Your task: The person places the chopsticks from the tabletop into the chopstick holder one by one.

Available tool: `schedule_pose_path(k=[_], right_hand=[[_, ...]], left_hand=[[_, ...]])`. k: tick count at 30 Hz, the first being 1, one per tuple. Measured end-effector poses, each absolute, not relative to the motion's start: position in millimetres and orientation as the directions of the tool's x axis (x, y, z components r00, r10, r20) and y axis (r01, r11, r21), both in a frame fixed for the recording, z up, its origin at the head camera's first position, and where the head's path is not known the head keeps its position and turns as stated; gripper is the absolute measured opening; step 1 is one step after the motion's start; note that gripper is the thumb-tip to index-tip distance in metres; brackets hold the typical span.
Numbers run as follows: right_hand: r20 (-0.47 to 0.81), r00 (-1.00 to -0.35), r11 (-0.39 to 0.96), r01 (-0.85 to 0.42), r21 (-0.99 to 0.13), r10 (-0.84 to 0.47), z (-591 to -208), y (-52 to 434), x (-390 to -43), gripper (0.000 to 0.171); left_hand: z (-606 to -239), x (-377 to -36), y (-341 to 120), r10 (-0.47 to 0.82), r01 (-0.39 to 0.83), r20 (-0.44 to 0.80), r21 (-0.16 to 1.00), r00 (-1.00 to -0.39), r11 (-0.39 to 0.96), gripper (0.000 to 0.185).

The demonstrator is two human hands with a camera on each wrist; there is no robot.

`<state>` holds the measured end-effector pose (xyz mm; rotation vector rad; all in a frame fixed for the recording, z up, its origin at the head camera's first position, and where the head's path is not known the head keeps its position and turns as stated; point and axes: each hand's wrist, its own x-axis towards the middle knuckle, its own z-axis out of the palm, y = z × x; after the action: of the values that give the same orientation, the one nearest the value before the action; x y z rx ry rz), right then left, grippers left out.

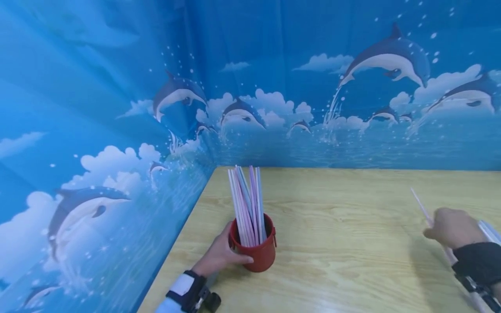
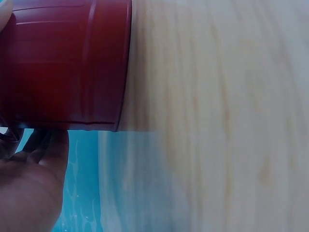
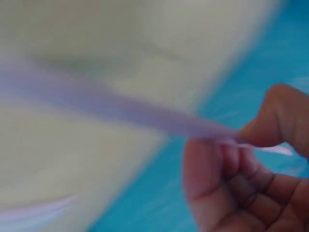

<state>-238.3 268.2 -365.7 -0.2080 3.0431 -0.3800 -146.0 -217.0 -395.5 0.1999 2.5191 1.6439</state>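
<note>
A small red bucket (image 1: pixel 261 257) stands on the wooden table with several pastel straws (image 1: pixel 246 208) upright in it, fanning slightly at the top. My left hand (image 1: pixel 221 255) holds the bucket from its left side, thumb across the front and fingers behind. The left wrist view shows the bucket's side wall (image 2: pixel 63 63) close up. Far to the right, my right hand (image 1: pixel 455 228) pinches a pale pink-purple straw (image 1: pixel 419 202) between thumb and fingers, above the table. In the right wrist view this straw (image 3: pixel 120 106) is blurred and slants across.
More straws (image 1: pixel 489 230) are at the right edge, partly hidden behind the right hand. A blue dolphin-print cloth (image 1: pixel 282 78) hangs along the back and left of the table (image 1: pixel 336 226).
</note>
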Motion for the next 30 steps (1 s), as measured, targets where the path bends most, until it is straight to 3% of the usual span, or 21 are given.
schedule_pose_path(k=[4, 8, 11, 13, 15, 22, 30], right_hand=[[0.159, -0.931, 0.793, -0.363, -0.490, -0.328, -302.4, 185.4, -230.0, 0.016], [0.423, -0.813, 0.425, -0.573, -0.700, -0.400, -266.3, 110.3, -217.8, 0.009], [0.542, -0.743, 0.117, -0.625, -0.772, -0.393, -263.8, 65.7, -212.1, 0.011], [0.544, -0.730, 0.013, -0.602, -0.798, -0.414, -272.4, 40.8, -209.0, 0.013], [0.498, -0.747, 0.024, -0.564, -0.825, -0.441, -288.3, 19.1, -206.5, 0.013], [0.274, -0.786, 0.318, -0.504, -0.803, -0.555, -342.4, -11.9, -204.6, 0.006], [0.232, -0.857, 0.556, -0.482, -0.677, -0.460, -333.3, 33.2, -214.9, 0.012]], left_hand=[[-388.8, -140.5, -215.1, 0.172, 0.020, -0.052, 0.918, -0.984, 0.396, 0.089], [-389.0, -138.6, -214.5, 0.177, 0.029, -0.045, 0.920, -0.983, 0.392, 0.087], [-392.8, -138.8, -214.2, 0.179, 0.029, -0.044, 0.922, -0.983, 0.386, 0.087], [-399.8, -140.2, -215.6, 0.172, 0.027, -0.045, 0.918, -0.984, 0.395, 0.088], [-404.6, -140.9, -216.4, 0.163, 0.022, -0.049, 0.914, -0.985, 0.406, 0.089], [-414.7, -140.4, -216.9, 0.158, 0.021, -0.046, 0.917, -0.986, 0.398, 0.090], [-424.5, -145.8, -219.8, 0.146, 0.017, -0.046, 0.916, -0.988, 0.402, 0.091]])
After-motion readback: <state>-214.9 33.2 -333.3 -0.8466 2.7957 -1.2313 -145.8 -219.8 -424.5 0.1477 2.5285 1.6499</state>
